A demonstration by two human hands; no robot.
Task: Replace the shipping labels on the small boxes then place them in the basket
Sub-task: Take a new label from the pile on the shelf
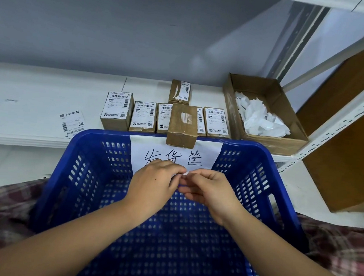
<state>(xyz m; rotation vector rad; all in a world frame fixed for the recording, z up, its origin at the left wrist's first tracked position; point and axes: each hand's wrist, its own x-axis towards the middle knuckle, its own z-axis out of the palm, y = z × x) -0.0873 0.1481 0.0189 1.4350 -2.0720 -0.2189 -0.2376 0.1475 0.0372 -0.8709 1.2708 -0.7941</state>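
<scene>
Box at basket rim | left hand, right hand pinch scrap (white)

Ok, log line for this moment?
left hand, right hand: both pinch small white paper scrap over blue plastic basket | brown cardboard box, label stripped: at basket's far rim | loose printed label: lying on white shelf

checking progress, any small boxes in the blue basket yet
No, the blue basket shows only its perforated floor; the small boxes stand behind its far rim.
</scene>
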